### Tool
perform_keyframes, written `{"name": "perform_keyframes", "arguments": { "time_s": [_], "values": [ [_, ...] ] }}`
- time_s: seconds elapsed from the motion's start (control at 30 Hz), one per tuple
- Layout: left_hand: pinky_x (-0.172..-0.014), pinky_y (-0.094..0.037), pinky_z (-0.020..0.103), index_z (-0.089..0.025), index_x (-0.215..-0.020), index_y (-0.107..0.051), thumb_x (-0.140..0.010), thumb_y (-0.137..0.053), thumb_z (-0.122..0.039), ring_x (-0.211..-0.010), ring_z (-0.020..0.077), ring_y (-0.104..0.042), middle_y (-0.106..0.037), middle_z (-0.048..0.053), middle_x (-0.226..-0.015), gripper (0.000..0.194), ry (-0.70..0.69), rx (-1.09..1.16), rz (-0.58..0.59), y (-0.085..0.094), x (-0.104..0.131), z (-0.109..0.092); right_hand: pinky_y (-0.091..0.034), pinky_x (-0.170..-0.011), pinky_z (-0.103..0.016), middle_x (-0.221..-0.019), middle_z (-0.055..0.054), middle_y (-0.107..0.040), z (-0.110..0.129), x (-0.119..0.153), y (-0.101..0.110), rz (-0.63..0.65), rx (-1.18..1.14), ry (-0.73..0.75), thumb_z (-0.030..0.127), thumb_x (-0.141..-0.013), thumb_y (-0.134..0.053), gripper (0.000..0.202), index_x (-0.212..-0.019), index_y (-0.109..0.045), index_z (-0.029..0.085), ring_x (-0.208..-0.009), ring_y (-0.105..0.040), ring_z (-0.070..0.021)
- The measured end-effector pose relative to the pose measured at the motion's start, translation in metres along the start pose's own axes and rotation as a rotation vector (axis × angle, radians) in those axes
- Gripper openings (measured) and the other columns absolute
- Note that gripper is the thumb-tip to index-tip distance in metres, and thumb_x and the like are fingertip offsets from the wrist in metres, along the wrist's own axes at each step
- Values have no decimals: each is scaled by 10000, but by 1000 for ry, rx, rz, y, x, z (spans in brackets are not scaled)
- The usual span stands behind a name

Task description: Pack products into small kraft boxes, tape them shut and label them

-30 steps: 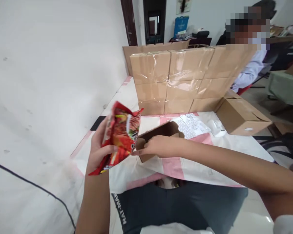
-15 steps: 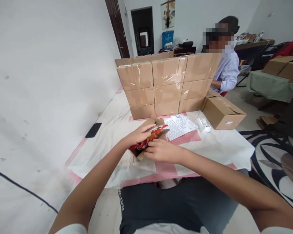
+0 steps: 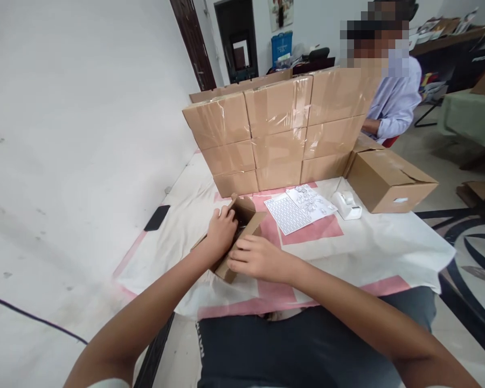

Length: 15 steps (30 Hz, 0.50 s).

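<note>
A small open cardboard box [image 3: 248,215] stands on the cloth-covered table in front of me. My left hand [image 3: 222,229] reaches over its left side, fingers bent down at the opening; whatever they touch inside is hidden. Against the box's near right wall rests my right hand [image 3: 253,258], its fingers curled over the edge. The inside of the box is dark, and the red packet cannot be seen. Just right of the box lie printed white sheets [image 3: 291,213].
Stacked taped cartons [image 3: 278,132] form a wall behind the box. A white tape dispenser [image 3: 347,206] and a larger carton [image 3: 388,180] are at the right, a black phone [image 3: 157,217] at the left. Behind the cartons sits a person [image 3: 398,102].
The red packet between my hands has gone out of sight. My left hand has moved slightly down into the box opening. The camera view has tilted and shifted a little.
</note>
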<state>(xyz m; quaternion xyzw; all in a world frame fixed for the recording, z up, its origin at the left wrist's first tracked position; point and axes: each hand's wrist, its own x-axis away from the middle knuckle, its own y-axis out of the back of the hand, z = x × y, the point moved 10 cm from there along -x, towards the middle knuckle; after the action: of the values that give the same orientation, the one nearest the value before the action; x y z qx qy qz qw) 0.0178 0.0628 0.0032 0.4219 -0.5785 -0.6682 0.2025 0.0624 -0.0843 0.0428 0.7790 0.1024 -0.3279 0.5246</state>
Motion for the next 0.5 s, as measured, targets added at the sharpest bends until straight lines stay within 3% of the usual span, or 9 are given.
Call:
{"name": "perform_keyframes", "arguments": {
  "time_s": [0.1,0.17,0.23,0.27,0.33,0.43,0.5],
  "values": [
    [-1197,-260,638,-253,-704,-710,-800,-625,-154,-1390,386,-457,-701,143,-1111,163,-62,-13,17,-5,1,-15,-386,-719,-312,-877,-43,-698,1,6,6,-55,25,26,136,-1031,-536,169,-985,-697,155,-814,-539,-156],
    [-1247,-216,604,-272,-812,-735,-808,-602,-129,-1486,346,-383,-674,100,-1309,194,-193,12,26,3,3,-32,-381,-703,-314,-861,-33,-695,3,10,15,-85,58,38,149,-1035,-532,174,-989,-699,170,-801,-538,-150],
    [-1250,-259,550,-281,-911,-739,-856,-574,-146,-1500,308,-384,-631,70,-1414,220,-345,34,28,16,7,-45,-371,-680,-314,-853,-18,-694,9,13,27,-133,86,51,162,-1031,-539,173,-1011,-709,185,-778,-529,-141],
    [-1216,-323,524,-281,-930,-736,-887,-563,-175,-1450,301,-451,-650,76,-1383,208,-395,31,22,23,9,-46,-366,-672,-315,-852,-11,-695,11,14,34,-158,94,52,167,-1026,-546,171,-1038,-715,192,-765,-523,-138],
    [-1052,-473,459,-281,-883,-723,-937,-548,-253,-1184,280,-635,-734,81,-1129,185,-428,30,13,33,11,-40,-365,-671,-326,-867,-5,-703,10,18,47,-197,110,19,178,-1018,-554,189,-1110,-718,204,-748,-517,-136],
    [-807,-534,366,-287,-829,-713,-973,-508,-302,-803,222,-661,-714,40,-811,250,-452,154,94,36,18,-28,-406,-796,-372,-1032,-54,-732,-28,34,64,-237,124,-260,259,-1012,-553,256,-1224,-692,220,-889,-578,-176],
    [-806,-548,343,-286,-933,-737,-984,-497,-321,-847,214,-678,-748,44,-915,248,-429,241,153,35,27,-19,-403,-955,-449,-1259,-121,-687,-75,63,73,-282,74,-608,369,-996,-567,362,-1312,-655,216,-1129,-573,-260]
  ]
}}
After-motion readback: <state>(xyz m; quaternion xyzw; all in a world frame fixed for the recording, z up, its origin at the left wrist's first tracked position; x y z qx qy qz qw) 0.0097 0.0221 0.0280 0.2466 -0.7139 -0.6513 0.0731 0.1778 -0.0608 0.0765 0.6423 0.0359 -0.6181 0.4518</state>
